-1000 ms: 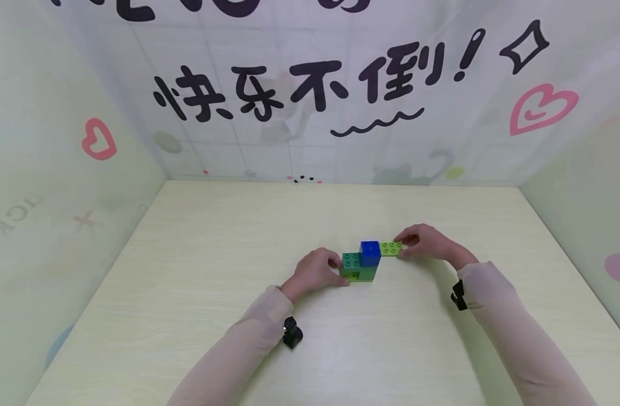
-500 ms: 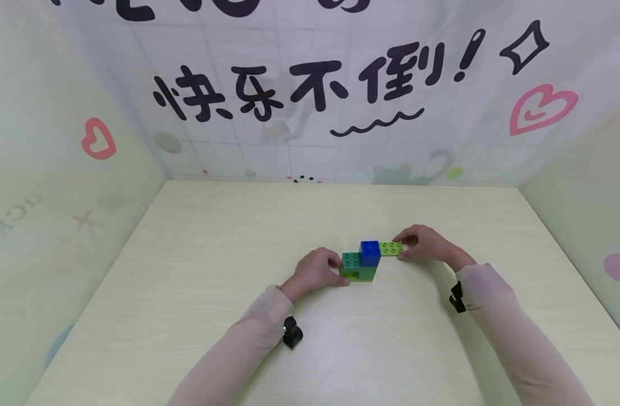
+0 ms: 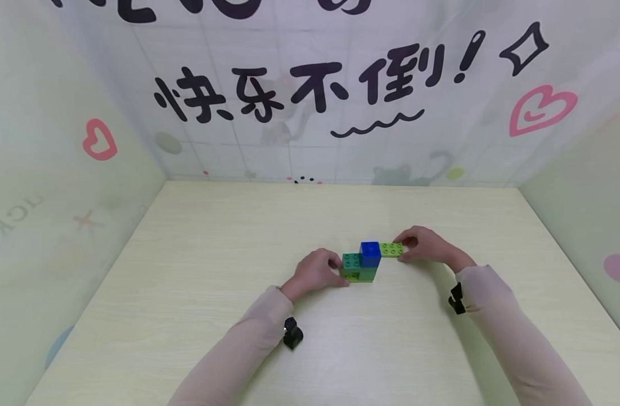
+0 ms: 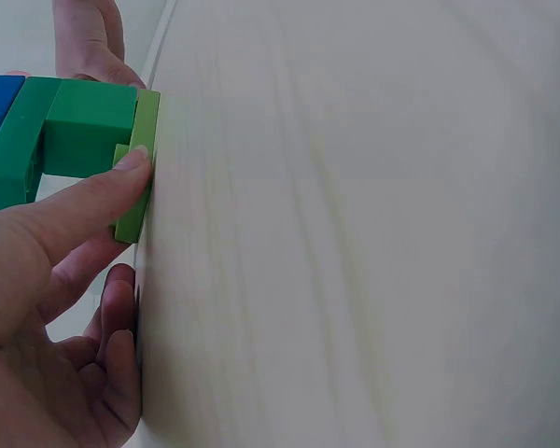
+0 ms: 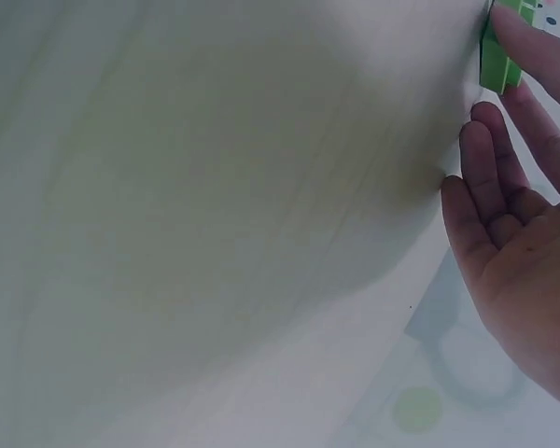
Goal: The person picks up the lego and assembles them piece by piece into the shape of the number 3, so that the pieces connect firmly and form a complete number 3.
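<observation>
A small stack of toy building blocks stands on the table in the head view. At its bottom is a thin lime plate point(image 4: 144, 168), which my left hand point(image 3: 316, 268) pinches at its left end, thumb on the near side. Above it come a green block point(image 4: 91, 119) and, overhanging left, another green block point(image 3: 351, 261). On top sits a blue block point(image 3: 370, 254). Just right of the blue block is a studded lime brick point(image 3: 391, 250), its right end between the thumb and fingers of my right hand point(image 3: 425, 244). In the right wrist view my thumb lies over this lime brick point(image 5: 499, 61).
The pale wooden table point(image 3: 229, 237) is bounded by a printed backdrop point(image 3: 269, 152) behind and pale side panels. Small black wrist cameras hang under both sleeves, the left one point(image 3: 292, 332) close over the tabletop.
</observation>
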Motion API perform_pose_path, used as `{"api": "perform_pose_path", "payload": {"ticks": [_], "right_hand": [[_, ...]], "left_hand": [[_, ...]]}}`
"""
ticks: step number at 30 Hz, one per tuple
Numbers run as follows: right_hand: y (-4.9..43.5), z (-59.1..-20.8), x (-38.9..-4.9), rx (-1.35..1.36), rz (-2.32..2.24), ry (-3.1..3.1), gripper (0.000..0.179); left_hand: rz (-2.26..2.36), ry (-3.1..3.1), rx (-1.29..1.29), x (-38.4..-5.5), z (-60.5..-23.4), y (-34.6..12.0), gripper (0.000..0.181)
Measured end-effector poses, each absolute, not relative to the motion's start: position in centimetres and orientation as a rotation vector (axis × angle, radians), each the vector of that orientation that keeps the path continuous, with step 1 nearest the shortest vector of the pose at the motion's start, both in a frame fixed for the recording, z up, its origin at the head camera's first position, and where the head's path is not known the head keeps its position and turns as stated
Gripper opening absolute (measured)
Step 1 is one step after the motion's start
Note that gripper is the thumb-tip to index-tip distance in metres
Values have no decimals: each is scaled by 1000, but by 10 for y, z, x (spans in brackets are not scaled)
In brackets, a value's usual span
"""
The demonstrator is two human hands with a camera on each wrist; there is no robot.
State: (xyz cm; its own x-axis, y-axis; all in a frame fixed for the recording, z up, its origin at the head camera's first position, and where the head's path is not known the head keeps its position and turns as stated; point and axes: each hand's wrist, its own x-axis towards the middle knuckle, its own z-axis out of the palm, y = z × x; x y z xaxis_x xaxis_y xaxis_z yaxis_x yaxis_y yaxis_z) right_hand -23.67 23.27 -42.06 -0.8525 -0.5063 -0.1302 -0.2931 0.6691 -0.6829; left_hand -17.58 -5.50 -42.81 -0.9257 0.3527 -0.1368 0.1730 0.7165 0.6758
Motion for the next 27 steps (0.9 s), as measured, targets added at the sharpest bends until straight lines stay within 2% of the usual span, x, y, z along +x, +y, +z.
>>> {"api": "perform_pose_path", "payload": {"ticks": [19,27], "right_hand": [[233,-417,-233,-602,-976,2631,36],[231,-404,-229,-629,-1034,2659,37]], "left_hand": [[1003,2668,409,-176,-430,-54,28],[996,2668,407,-176,-430,-54,27]]}}
